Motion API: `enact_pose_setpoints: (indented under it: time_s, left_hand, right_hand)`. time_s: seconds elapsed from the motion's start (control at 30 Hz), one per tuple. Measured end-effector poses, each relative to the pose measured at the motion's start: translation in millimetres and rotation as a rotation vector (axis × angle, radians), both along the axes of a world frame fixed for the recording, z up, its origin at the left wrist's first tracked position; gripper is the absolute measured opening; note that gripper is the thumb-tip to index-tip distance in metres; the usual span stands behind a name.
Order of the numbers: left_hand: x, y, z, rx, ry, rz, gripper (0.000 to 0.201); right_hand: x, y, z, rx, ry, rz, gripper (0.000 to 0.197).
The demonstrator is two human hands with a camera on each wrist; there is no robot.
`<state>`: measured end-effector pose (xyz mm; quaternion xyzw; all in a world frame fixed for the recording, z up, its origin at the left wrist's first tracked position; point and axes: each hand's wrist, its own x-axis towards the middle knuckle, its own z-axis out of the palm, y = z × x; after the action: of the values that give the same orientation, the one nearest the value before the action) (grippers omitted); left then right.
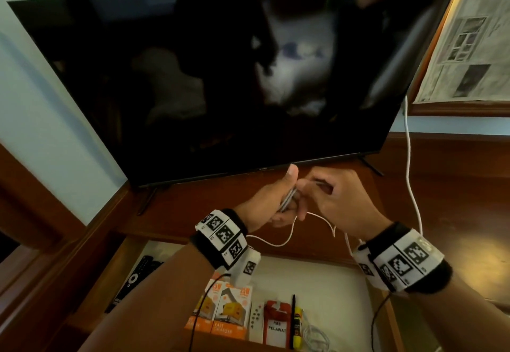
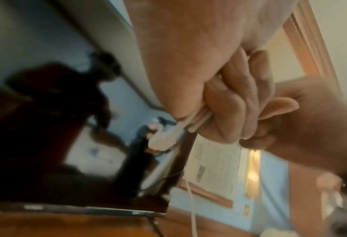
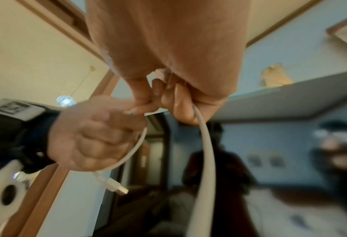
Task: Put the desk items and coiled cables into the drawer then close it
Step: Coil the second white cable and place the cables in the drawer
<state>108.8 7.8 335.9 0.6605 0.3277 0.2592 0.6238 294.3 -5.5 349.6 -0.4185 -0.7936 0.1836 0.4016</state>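
Both hands work a white cable above the wooden desk, in front of the TV. My left hand grips a bundle of cable loops in its fist. My right hand pinches the cable right beside it, fingers curled round a strand. A USB plug dangles below the left hand. Slack hangs between the wrists. Below them, the open drawer holds orange charger boxes, a small white remote, a red tag and a coiled white cable.
A large dark TV stands at the back of the desk. A white cord runs down from its right side. A black remote lies at the drawer's left. A framed newspaper hangs at the right.
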Motion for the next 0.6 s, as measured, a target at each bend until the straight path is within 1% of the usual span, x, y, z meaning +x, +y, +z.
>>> enact_pose_setpoints:
  time_s: [0.03,0.1,0.13,0.17,0.2,0.27,0.3,0.33,0.4,0.43,0.47,0.53,0.57,0.6]
  left_hand:
    - [1.5,-2.0,3.1,-0.116,-0.123,-0.080,0.084]
    - [2.3,-3.3,7.3,-0.276,-0.323,-0.199,0.067]
    - [2.3,-3.5,9.6,-0.306,-0.387,-0.233,0.058]
    - [2.2,-4.1,11.9,-0.311,-0.434,-0.253,0.051]
    - [2.4,-4.9,14.0,-0.317,-0.478,-0.254,0.047]
    - [3.2,-5.6,17.5,-0.304,-0.556,-0.204,0.043]
    - [4.6,-6.0,18.9,-0.264,-0.574,-0.150,0.042]
    - [6.5,-6.2,19.8,-0.221,-0.580,-0.083,0.041]
    - [8.3,-2.9,20.3,-0.151,-0.576,0.089,0.039]
    - [7.4,1.2,17.2,-0.088,-0.539,0.179,0.038]
    - [5.4,5.9,14.5,0.006,-0.458,0.255,0.038]
    - [2.7,13.8,8.2,0.219,-0.142,0.369,0.036]
    - [0.9,15.5,5.0,0.297,0.049,0.364,0.034]
    - [-0.8,14.0,4.9,0.341,0.232,0.309,0.031]
  right_hand:
    - [-0.6,2.1,-0.6,-0.007,0.139,-0.010,0.022]
    - [-0.8,7.1,-3.5,-0.044,0.395,-0.027,0.032]
    - [-1.6,9.0,-5.4,-0.065,0.473,-0.021,0.036]
    - [-3.7,10.1,-8.0,-0.083,0.508,-0.011,0.035]
    - [-7.8,9.5,-11.3,-0.106,0.521,0.014,0.029]
    - [-16.8,5.9,-19.1,-0.181,0.525,0.084,0.015]
    - [-20.6,3.2,-24.1,-0.242,0.514,0.105,0.017]
    - [-23.2,-0.6,-28.4,-0.298,0.480,0.114,0.024]
    - [-26.2,-5.5,-37.4,-0.344,0.306,0.113,0.028]
    - [-26.8,-7.3,-41.3,-0.358,0.180,0.126,0.028]
    - [-27.2,-9.1,-43.9,-0.367,0.059,0.142,0.027]
    - [-24.0,-10.0,-45.4,-0.326,-0.108,0.124,0.022]
    - [-20.5,-10.2,-41.6,-0.276,-0.146,0.095,0.021]
    - [-16.2,-9.6,-36.2,-0.221,-0.153,0.072,0.021]
